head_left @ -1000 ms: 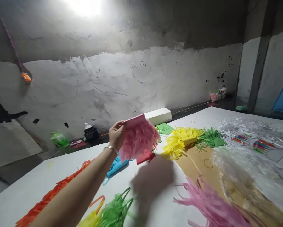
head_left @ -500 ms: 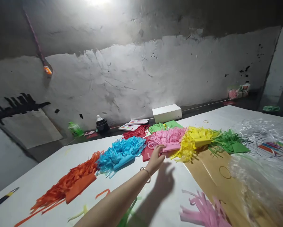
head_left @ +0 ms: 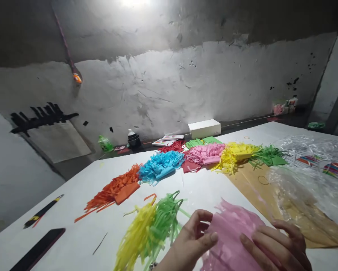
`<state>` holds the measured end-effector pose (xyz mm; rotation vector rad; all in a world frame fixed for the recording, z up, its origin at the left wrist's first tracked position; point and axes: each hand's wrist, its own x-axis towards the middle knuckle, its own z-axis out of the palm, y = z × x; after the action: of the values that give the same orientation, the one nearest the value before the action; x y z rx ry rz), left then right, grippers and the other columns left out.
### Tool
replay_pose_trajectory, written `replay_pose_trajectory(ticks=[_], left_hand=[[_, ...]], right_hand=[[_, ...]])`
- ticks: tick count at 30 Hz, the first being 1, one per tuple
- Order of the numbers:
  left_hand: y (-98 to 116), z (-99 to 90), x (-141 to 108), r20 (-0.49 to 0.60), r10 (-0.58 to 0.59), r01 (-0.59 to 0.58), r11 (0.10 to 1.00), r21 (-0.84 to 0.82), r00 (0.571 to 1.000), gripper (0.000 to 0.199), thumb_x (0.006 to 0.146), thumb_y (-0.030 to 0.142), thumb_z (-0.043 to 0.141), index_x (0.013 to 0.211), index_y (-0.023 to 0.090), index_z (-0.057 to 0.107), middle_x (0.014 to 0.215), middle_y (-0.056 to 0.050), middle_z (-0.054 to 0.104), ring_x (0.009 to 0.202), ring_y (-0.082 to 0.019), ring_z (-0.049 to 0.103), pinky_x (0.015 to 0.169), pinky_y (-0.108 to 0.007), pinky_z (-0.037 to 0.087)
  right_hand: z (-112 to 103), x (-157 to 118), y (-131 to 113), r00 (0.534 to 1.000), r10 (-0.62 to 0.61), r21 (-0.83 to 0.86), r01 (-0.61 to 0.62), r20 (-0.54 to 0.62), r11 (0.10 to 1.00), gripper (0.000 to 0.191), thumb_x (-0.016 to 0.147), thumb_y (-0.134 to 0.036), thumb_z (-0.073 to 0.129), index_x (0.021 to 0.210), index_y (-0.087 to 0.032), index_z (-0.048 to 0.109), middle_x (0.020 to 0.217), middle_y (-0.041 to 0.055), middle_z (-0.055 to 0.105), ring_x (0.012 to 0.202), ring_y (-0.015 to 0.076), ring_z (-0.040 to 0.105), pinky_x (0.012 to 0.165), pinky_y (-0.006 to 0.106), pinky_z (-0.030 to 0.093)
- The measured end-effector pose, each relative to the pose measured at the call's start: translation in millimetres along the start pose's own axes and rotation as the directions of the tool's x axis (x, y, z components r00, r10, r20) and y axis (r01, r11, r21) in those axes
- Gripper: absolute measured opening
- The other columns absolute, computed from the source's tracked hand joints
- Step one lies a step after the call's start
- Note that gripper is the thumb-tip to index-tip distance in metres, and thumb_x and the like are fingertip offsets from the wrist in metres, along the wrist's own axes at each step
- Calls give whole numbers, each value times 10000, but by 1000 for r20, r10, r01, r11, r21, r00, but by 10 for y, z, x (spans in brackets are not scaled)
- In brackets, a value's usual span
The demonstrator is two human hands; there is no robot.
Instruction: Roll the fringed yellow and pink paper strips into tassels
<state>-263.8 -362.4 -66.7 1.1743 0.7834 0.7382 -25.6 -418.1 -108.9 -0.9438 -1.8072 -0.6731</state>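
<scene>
1. At the lower centre, a yellow fringe bundle (head_left: 137,235) and a light green fringe bundle (head_left: 164,218) are lying side by side on the surface (head_left: 80,248).
2. Right of them, my left hand (head_left: 190,237) is gripping the left edge of the pink fringed paper (head_left: 231,233), thumb overlapping its face.
3. At the lower right, the pink fringed paper is sitting between my hands; its lower end is running out of frame, so I can't tell its long axis.
4. My right hand (head_left: 281,242) is touching its right side, fingers bending across; I can't tell whether they're clamping. Neither hand is nearer.
</scene>
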Motion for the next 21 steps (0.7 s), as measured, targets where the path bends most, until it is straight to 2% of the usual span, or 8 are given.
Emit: replay_pose_trajectory(ticks=[3, 5, 9, 11, 15, 18, 21], left_hand=[[9, -125, -286, -109, 50, -50, 999, 7, 993, 554, 671, 531, 911, 1056, 183, 717, 1040, -81, 684, 1002, -228, 596, 893, -319, 438], [5, -155, -452, -137, 9, -14, 999, -35, 991, 525, 660, 551, 910, 988, 171, 754, 970, -75, 703, 939, -213, 611, 845, -290, 447], [-62, -133, -654, -6, -70, 70, 997, -39, 998, 579, 655, 680, 847, 688, 111, 745, 661, -45, 629, 628, -139, 547, 605, -238, 390], [-118, -92, -690, 57, -43, 48, 996, -77, 997, 580, 652, 674, 853, 744, 107, 771, 677, -60, 648, 629, -154, 577, 620, -251, 420], [-284, 13, -701, 85, 17, 4, 972, -233, 996, 632, 636, 677, 858, 970, 145, 789, 842, -113, 726, 873, -294, 695, 799, -363, 516], [-459, 80, -725, 118, -75, 110, 940, -323, 990, 634, 686, 657, 840, 1090, 176, 755, 967, -135, 744, 1041, -360, 686, 877, -438, 534], [-628, 142, -780, 122, -176, 210, 904, -373, 977, 445, 879, 507, 744, 1202, 207, 681, 1151, -118, 715, 1084, -308, 672, 895, -464, 560]], right_hand=[[-8, 83, -112, 996, -85, 55, 85, -4, 995, 381, 1040, -155, 493, 1372, -280, 630, 919, 4, 774, 892, 171, 738, 1137, 421, 395], [4, 116, -198, 990, -138, 106, 140, -21, 985, 387, 1023, -95, 473, 1325, -241, 666, 932, 20, 759, 925, 168, 717, 1101, 426, 408], [60, 117, -448, 991, -97, 209, 114, -94, 971, 367, 992, -50, 478, 1224, -201, 719, 939, 46, 715, 948, 188, 681, 991, 450, 459], [72, 82, -573, 995, -46, 252, 67, -88, 965, 363, 984, -31, 476, 1193, -187, 728, 930, 52, 701, 951, 192, 672, 981, 462, 454], [60, -34, -678, 1000, -10, 257, 14, -17, 966, 388, 978, 5, 460, 1190, -181, 725, 916, 50, 706, 947, 178, 670, 997, 438, 440], [91, -145, -627, 999, -50, 230, 45, 16, 972, 391, 1010, -23, 418, 1213, -173, 718, 923, 57, 722, 968, 172, 674, 1045, 423, 409], [179, -240, -549, 989, -145, 213, 139, 10, 967, 363, 1030, -80, 411, 1200, -157, 722, 931, 64, 737, 961, 176, 683, 1100, 414, 374]])
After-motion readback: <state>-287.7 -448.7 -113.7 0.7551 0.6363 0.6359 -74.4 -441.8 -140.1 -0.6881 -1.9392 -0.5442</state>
